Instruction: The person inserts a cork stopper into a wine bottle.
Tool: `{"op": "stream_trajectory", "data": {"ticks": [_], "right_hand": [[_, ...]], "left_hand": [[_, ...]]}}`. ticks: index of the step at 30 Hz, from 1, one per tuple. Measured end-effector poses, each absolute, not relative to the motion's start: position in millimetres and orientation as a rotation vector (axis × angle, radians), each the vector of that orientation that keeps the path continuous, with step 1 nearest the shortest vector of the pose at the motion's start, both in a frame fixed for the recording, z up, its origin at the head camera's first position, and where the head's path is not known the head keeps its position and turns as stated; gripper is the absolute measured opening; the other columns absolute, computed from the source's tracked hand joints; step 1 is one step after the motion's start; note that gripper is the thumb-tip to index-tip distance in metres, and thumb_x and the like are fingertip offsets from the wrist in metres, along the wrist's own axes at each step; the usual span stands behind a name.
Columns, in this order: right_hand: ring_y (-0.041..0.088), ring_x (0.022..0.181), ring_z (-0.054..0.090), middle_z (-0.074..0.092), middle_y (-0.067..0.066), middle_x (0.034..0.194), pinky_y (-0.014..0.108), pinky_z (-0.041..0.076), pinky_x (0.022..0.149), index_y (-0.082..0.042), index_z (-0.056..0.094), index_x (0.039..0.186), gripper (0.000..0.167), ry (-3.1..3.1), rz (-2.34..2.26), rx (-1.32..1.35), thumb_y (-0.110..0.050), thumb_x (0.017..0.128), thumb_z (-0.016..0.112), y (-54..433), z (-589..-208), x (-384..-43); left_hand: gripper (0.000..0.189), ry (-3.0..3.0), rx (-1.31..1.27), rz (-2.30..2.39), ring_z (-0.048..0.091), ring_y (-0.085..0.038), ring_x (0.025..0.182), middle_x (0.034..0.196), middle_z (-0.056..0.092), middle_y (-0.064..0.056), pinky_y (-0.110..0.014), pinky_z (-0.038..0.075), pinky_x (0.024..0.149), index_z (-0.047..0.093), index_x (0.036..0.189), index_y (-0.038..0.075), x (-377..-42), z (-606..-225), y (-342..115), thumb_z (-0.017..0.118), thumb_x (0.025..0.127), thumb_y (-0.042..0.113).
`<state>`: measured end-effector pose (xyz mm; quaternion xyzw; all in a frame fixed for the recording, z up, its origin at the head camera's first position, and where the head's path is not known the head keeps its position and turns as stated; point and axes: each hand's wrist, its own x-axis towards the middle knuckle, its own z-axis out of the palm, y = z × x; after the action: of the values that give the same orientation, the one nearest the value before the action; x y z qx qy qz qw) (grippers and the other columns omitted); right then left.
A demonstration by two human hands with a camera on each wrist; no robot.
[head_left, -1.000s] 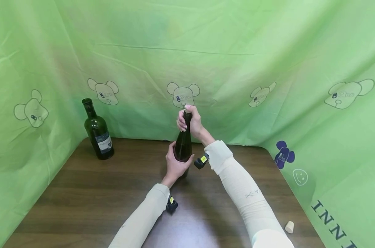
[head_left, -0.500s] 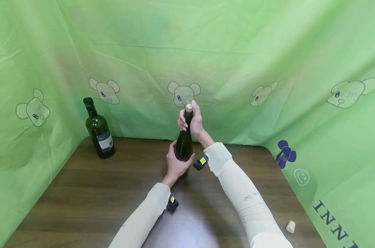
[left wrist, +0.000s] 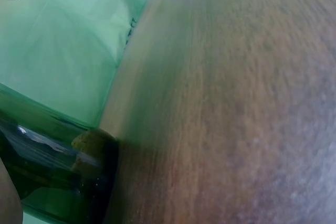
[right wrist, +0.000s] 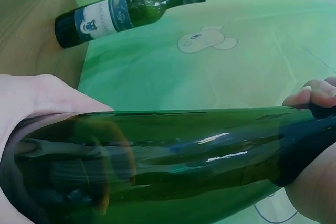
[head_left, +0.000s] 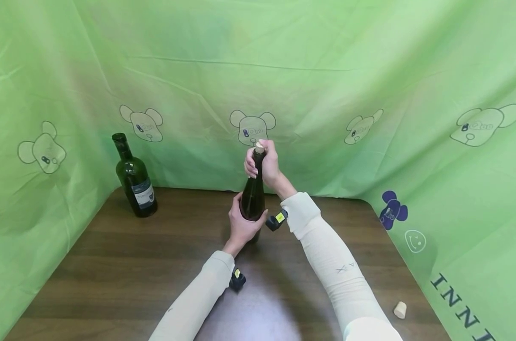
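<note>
A dark green glass wine bottle (head_left: 253, 199) stands upright near the back middle of the table. Its lower body is gripped by my left hand (head_left: 241, 226), thumb and fingers spread round the glass. Higher up, my right hand (head_left: 269, 166) wraps its fingers round the neck, with the thumb at the top of a pale cork (head_left: 259, 148). That cork sits in the bottle's mouth, its upper part showing above the rim. In the right wrist view the bottle's green shoulder (right wrist: 210, 150) fills the front, between both hands. The bottle's base (left wrist: 68, 166) shows in the left wrist view.
A second green bottle (head_left: 137, 182) with a white and blue label stands at the back left, no cork visible in its mouth. Another pale cork (head_left: 400, 309) lies near the right edge of the wooden table (head_left: 125, 274). A green cloth (head_left: 189, 94) hangs around the back and sides.
The right thumb, on the cork a second ago, lifted beside it half a second ago and is now back on its top. The left hand keeps its grip on the bottle.
</note>
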<state>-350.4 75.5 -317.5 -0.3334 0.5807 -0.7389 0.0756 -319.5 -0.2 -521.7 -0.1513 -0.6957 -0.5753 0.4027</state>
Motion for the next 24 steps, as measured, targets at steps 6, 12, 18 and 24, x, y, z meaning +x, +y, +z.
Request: {"op": "stream_trajectory", "data": {"ticks": [6, 12, 18, 24], "right_hand": [[0.009, 0.036, 0.029, 0.033, -0.011, 0.041, 0.026, 0.027, 0.040, -0.020, 0.036, 0.052, 0.056, 1.803, -2.227, -0.994, -0.043, 0.097, 0.013, 73.3, -320.7, -348.3], [0.009, 0.036, 0.029, 0.032, -0.010, 0.041, 0.026, 0.029, 0.041, -0.018, 0.034, 0.052, 0.052, 1.886, -2.188, -0.976, -0.043, 0.095, 0.021, 72.5, -317.7, -346.9], [0.009, 0.034, 0.030, 0.032, -0.008, 0.040, 0.027, 0.030, 0.039, -0.015, 0.034, 0.050, 0.051, 1.886, -2.203, -0.991, -0.036, 0.095, 0.024, 71.5, -312.6, -346.3], [0.009, 0.035, 0.030, 0.032, -0.009, 0.040, 0.027, 0.030, 0.039, -0.015, 0.035, 0.051, 0.051, 1.912, -2.222, -0.997, -0.037, 0.096, 0.025, 70.7, -316.7, -345.7]], "left_hand": [[0.078, -1.754, -0.380, -1.449, 0.068, -0.028, 0.104, 0.119, 0.067, -0.012, -0.048, 0.055, 0.090, 0.053, 0.132, 0.005, -317.5, -521.4, -0.4, 0.090, 0.070, 0.033], [0.079, -1.754, -0.386, -1.451, 0.068, -0.027, 0.104, 0.119, 0.067, -0.011, -0.047, 0.055, 0.090, 0.052, 0.133, 0.006, -318.3, -519.7, -0.6, 0.092, 0.069, 0.027], [0.079, -1.740, -0.396, -1.450, 0.067, -0.027, 0.106, 0.121, 0.067, -0.011, -0.048, 0.055, 0.091, 0.052, 0.134, 0.006, -319.8, -518.0, -1.0, 0.092, 0.067, 0.022], [0.078, -1.733, -0.397, -1.463, 0.067, -0.029, 0.104, 0.120, 0.067, -0.013, -0.049, 0.054, 0.090, 0.053, 0.133, 0.004, -318.9, -521.0, -0.8, 0.092, 0.068, 0.022]]}}
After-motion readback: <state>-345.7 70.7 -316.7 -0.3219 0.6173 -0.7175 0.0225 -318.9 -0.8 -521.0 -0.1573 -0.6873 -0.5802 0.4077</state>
